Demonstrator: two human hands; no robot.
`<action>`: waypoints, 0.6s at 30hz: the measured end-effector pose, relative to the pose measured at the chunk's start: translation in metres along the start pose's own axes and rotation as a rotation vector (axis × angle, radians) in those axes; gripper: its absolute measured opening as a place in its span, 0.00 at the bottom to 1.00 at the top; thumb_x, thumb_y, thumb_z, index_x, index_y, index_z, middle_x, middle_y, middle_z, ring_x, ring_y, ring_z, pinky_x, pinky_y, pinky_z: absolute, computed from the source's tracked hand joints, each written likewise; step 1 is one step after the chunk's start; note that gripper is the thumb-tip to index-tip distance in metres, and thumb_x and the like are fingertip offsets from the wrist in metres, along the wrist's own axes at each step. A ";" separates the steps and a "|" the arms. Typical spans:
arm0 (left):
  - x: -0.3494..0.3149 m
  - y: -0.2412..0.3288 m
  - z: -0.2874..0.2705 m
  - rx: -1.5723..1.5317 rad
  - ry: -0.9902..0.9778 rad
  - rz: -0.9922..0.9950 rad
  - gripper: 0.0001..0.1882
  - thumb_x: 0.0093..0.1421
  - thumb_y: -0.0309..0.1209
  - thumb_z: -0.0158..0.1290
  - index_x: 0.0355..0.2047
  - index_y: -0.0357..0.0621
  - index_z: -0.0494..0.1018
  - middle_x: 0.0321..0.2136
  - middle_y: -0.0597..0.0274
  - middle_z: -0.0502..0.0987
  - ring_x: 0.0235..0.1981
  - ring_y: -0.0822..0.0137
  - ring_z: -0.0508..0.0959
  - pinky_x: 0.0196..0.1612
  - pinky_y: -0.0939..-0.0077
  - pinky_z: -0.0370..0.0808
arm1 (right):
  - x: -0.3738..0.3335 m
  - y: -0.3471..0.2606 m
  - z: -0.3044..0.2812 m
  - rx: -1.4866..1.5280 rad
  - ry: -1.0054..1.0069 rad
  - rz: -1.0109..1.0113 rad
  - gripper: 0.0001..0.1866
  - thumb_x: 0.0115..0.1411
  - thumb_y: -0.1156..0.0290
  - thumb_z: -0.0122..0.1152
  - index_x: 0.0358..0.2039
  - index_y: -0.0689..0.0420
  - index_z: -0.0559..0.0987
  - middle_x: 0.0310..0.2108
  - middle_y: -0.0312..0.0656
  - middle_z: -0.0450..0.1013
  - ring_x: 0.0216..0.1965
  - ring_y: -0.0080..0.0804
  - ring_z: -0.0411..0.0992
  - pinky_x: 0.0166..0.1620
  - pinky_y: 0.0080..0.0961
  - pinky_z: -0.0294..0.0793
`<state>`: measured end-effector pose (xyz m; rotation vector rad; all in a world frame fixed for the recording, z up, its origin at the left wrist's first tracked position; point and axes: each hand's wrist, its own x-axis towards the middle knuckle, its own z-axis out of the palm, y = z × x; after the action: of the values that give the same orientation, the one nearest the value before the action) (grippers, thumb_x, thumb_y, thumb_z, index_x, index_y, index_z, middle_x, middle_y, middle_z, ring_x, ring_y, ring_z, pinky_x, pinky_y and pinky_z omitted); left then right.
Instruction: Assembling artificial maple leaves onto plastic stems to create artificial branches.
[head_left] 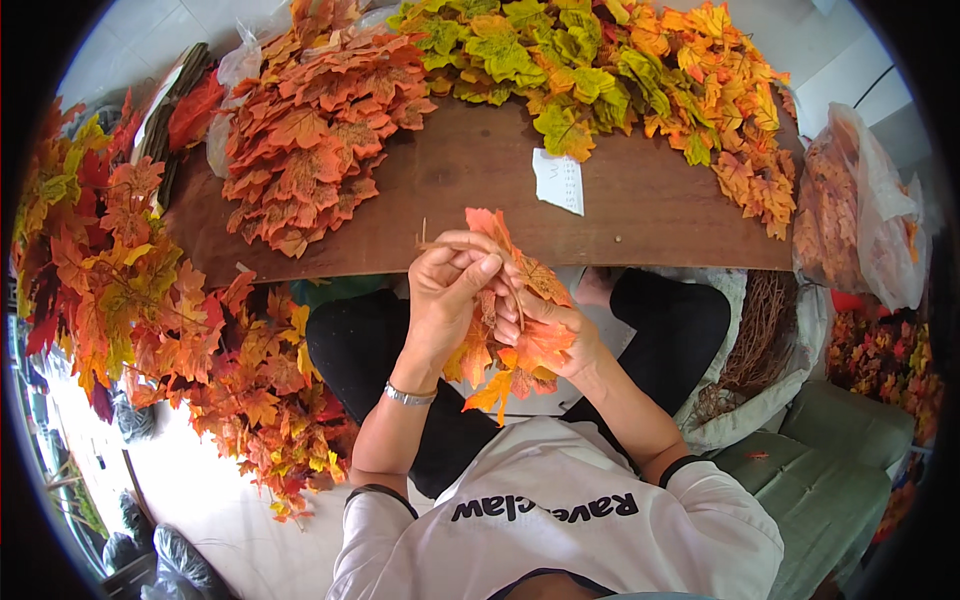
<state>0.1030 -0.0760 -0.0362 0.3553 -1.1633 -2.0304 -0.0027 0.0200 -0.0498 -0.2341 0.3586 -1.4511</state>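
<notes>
Above my lap, just off the table's near edge, both hands work close together. My left hand (442, 292) is closed, thumb against fingers, on a thin brown stem (424, 240) whose end sticks out past the knuckles. My right hand (573, 340) is curled around a bunch of orange artificial maple leaves (538, 348). Some leaves stand up beyond the fingers, and others hang below the palm. Between the hands the leaves and fingers overlap, so how the stem joins the bunch is hidden.
On the brown table (460, 180) lie a reddish-orange leaf pile (310, 130), green-yellow leaves (500, 50), orange leaves (735, 100) and a torn paper (559, 182). Leaf garlands (150, 300) hang at left. To the right are a plastic bag (860, 210), a sack of brown twigs (765, 335) and a green seat (800, 480).
</notes>
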 end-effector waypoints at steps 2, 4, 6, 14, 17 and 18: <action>-0.001 0.003 0.003 -0.012 -0.010 -0.004 0.04 0.56 0.23 0.47 0.32 0.38 0.66 0.24 0.55 0.73 0.25 0.69 0.74 0.28 0.83 0.70 | 0.000 -0.004 -0.008 -0.024 0.014 0.029 0.11 0.55 0.68 0.55 0.36 0.56 0.65 0.26 0.36 0.63 0.27 0.25 0.63 0.32 0.21 0.62; -0.002 0.003 0.003 -0.006 -0.013 -0.017 0.03 0.56 0.23 0.48 0.31 0.38 0.67 0.23 0.56 0.74 0.24 0.70 0.74 0.27 0.84 0.70 | -0.003 -0.009 -0.007 -0.104 0.013 0.047 0.12 0.55 0.67 0.55 0.36 0.56 0.65 0.26 0.36 0.63 0.27 0.26 0.63 0.32 0.21 0.62; -0.001 0.003 0.004 -0.012 -0.019 -0.026 0.03 0.56 0.23 0.48 0.31 0.38 0.67 0.23 0.56 0.74 0.24 0.71 0.74 0.26 0.85 0.70 | -0.003 -0.019 -0.001 -0.189 -0.038 0.096 0.12 0.53 0.69 0.56 0.37 0.58 0.68 0.30 0.35 0.67 0.32 0.25 0.66 0.37 0.22 0.66; 0.001 0.009 0.000 -0.059 0.070 -0.006 0.05 0.55 0.24 0.50 0.31 0.38 0.67 0.23 0.57 0.73 0.23 0.71 0.74 0.25 0.85 0.70 | 0.031 -0.158 -0.007 -1.471 0.147 -0.215 0.10 0.53 0.71 0.56 0.35 0.62 0.74 0.30 0.34 0.72 0.32 0.19 0.69 0.40 0.17 0.68; 0.003 0.007 -0.001 -0.042 0.069 -0.010 0.05 0.54 0.25 0.51 0.30 0.39 0.67 0.23 0.57 0.73 0.23 0.70 0.74 0.25 0.85 0.69 | 0.068 -0.213 -0.014 -1.522 0.214 -0.336 0.10 0.55 0.67 0.54 0.32 0.61 0.76 0.26 0.33 0.71 0.29 0.18 0.68 0.35 0.16 0.67; 0.003 0.008 -0.002 -0.052 0.068 -0.018 0.05 0.54 0.25 0.50 0.30 0.39 0.67 0.23 0.56 0.73 0.23 0.70 0.74 0.25 0.85 0.69 | 0.082 -0.231 -0.017 -1.515 0.217 -0.369 0.11 0.56 0.66 0.53 0.31 0.61 0.76 0.25 0.33 0.71 0.28 0.17 0.68 0.33 0.15 0.67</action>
<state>0.1060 -0.0816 -0.0305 0.4074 -1.0672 -2.0440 -0.2152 -0.0857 0.0118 -1.4052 1.6254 -1.2772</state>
